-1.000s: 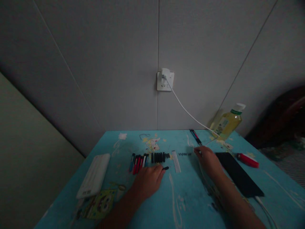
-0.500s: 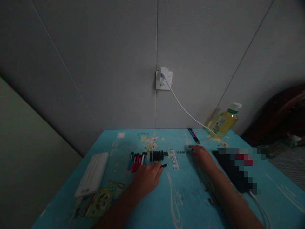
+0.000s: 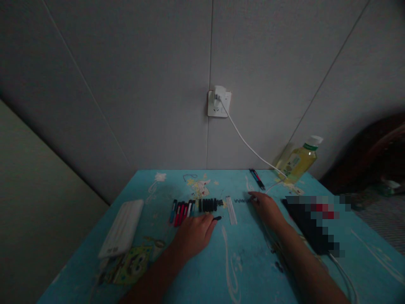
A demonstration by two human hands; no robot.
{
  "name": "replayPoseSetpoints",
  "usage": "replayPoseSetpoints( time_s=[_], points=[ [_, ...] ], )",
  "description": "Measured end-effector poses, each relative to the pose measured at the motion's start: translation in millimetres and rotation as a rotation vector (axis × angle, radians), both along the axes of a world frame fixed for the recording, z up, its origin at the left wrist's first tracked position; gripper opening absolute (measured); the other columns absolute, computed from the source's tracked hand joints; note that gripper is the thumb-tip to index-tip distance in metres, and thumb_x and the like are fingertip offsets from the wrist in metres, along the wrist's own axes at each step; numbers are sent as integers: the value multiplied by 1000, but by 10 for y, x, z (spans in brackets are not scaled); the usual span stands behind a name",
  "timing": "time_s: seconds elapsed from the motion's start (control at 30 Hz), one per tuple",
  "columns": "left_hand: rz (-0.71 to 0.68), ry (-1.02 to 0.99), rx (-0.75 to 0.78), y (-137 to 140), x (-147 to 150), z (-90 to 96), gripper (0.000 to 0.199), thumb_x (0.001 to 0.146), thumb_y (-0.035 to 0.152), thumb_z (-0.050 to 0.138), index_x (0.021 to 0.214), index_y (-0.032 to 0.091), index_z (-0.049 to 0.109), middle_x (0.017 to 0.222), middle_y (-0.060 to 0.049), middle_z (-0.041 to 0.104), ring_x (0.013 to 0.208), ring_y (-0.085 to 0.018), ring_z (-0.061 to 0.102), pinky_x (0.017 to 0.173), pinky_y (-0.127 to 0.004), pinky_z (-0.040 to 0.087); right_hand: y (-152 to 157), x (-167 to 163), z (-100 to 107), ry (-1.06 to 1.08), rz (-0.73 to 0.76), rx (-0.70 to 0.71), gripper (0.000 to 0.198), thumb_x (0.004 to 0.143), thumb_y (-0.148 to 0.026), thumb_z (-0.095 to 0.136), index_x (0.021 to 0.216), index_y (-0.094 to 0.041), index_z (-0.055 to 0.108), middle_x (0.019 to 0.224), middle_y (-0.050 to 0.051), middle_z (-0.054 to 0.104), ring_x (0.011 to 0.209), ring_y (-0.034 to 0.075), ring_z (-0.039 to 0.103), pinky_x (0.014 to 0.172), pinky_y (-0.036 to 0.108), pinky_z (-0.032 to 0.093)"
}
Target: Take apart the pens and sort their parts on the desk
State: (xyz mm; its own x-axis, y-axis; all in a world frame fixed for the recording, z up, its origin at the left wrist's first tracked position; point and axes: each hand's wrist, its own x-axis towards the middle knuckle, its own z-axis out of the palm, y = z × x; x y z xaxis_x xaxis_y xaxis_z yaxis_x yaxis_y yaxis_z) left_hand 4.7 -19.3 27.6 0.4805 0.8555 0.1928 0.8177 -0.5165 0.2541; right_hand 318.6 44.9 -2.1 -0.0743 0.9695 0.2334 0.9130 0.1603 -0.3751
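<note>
The tabletop (image 3: 249,270) wears turquoise, cartoon-printed sheeting that looks smooth. Above it, the right hand (image 3: 265,206) bends low at the right end of a row of dark coils (image 3: 241,201); the row's long axis runs crosswise, so the coils stretch leftward from its fingertips, and this hand is nearer to them than the other. Its fingers are curled, but whether they pinch a coil I cannot tell. The left hand (image 3: 194,233), closer to the body, pinches a dark pointed piece (image 3: 217,218), its tip aimed rightward. Just beyond that hand lie straight, glossy-looking barrels (image 3: 181,212) in red, blue and white, side by side, pointing away from the person. Slim white rods (image 3: 231,210) lie parallel between the hands, their long axes also running away. Right of the barrels sit short black tubes (image 3: 208,205), matte and perhaps rubbery, packed closely. The coils are finest: thin zigzags, probably of wire, strung in a line
</note>
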Motion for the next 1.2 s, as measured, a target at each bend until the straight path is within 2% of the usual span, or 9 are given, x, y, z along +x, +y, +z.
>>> replayPoseSetpoints(
  time_s=[0.2,0.47,0.97,1.2],
  points=[
    [-9,10,-5,-1,-8,4,34,102,36,32,103,22,63,90,-6,72,84,-21,70,73,-31,51,-22,-5,2,3,19,5,40,86,-16,52,123,-21,64,110,8,71,94,21,67,88,32,50],
    [-6,16,-8,-3,-5,0,35,102,37,31,103,23,63,90,-6,72,85,-22,70,74,-32,51,-38,7,8,-18,38,43,40,85,-24,58,125,-22,63,118,10,67,103,24,64,93,35,49],
    [-4,-6,-25,-8,3,4,34,102,36,33,103,22,64,90,-6,72,84,-21,69,75,-32,52,-22,-80,-4,-82,39,68,34,89,-26,59,122,-20,65,114,12,66,110,26,61,98,37,46],
    [-13,27,-14,-8,-2,15,34,102,37,30,103,23,62,91,-5,72,83,-21,70,72,-32,51,-48,-149,28,-53,107,180,33,89,-30,61,120,-22,66,119,11,62,111,26,58,100,41,45]
  ],
)
